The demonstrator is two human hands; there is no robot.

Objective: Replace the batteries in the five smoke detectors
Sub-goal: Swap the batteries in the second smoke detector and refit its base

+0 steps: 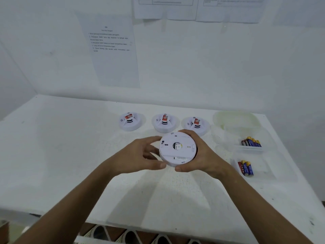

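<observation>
Right hand (198, 154): grips detector (177, 148), back side up.
Left hand (140, 155): fingers curled on detector's rim.

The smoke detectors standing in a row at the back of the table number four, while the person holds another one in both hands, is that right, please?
Not quite: the head view shows three smoke detectors in the row, not four. The rest holds: the left hand and right hand hold another detector above the table.
</observation>
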